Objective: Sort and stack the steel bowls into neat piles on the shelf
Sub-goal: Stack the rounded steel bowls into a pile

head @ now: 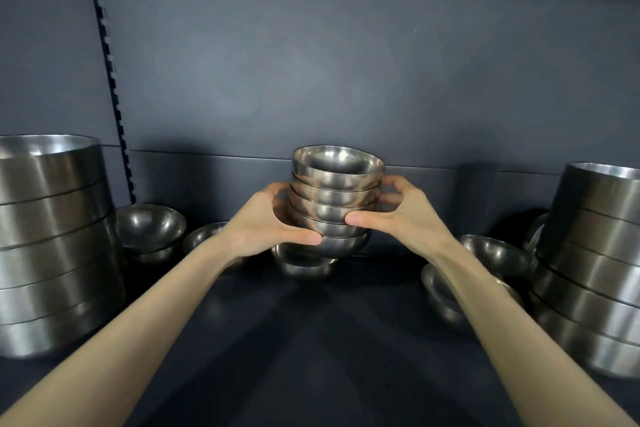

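Left arm: bare, enters from near left, reaches far toward centre, forearm straight.
Left hand (266, 222): palm turned right, thumb nearest and pointing right, fingers curled round the far left side of the stack (334, 204), gripping it low.
Right arm: bare, enters from near right, angles far and left toward centre.
Right hand (405, 215): palm turned left, thumb nearest and pointing left, fingers bent at the far right side of the stack, gripping it slightly higher than the left.
Both hands: level, facing each other, clasping the stack between them.
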Motion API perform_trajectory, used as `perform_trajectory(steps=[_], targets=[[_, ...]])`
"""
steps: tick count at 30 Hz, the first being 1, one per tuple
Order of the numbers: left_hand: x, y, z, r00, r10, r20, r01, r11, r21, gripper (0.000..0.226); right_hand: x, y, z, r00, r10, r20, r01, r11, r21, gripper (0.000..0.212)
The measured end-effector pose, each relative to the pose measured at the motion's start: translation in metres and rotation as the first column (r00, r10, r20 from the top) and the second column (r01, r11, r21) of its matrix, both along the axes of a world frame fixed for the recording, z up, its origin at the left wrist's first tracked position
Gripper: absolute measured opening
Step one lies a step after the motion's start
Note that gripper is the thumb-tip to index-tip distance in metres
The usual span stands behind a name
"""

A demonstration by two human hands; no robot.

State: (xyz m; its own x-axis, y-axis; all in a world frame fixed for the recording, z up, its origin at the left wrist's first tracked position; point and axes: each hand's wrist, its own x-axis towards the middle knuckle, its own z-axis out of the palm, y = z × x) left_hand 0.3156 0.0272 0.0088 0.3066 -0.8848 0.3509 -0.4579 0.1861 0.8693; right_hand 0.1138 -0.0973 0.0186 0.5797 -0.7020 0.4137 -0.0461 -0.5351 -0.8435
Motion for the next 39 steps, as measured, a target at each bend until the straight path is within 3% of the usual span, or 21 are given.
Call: perform_trajectory(steps=[8, 19, 31, 39], targets=[[0.043, -0.002, -0.018, 1.000, -0.009, 0.017, 0.008, 0.997, 0.079, 0.072, 0.041, 0.002, -0.023, 1.000, -0.024, 0.011, 0.023, 0.998, 0.055, 0.085], [0.051, -0.013, -0.033, 0.997, -0.055, 0.061, 0.046, 0.989, 0.141, 0.088, 0.045, 0.002, -0.037, 1.000, 0.005, 0.015, -0.007, 0.993, 0.119, 0.081], [0.049, -0.010, -0.039, 0.997, -0.041, 0.069, 0.032, 0.991, 0.126, 0.077, 0.042, 0.008, -0.034, 0.999, 0.047, 0.026, -0.050, 0.991, 0.126, 0.069], [0.040, -0.010, -0.042, 0.993, -0.049, 0.105, 0.037, 0.993, 0.111, 0.089, 0.030, 0.011, -0.032, 0.998, 0.058, 0.025, -0.061, 0.990, 0.125, 0.074]])
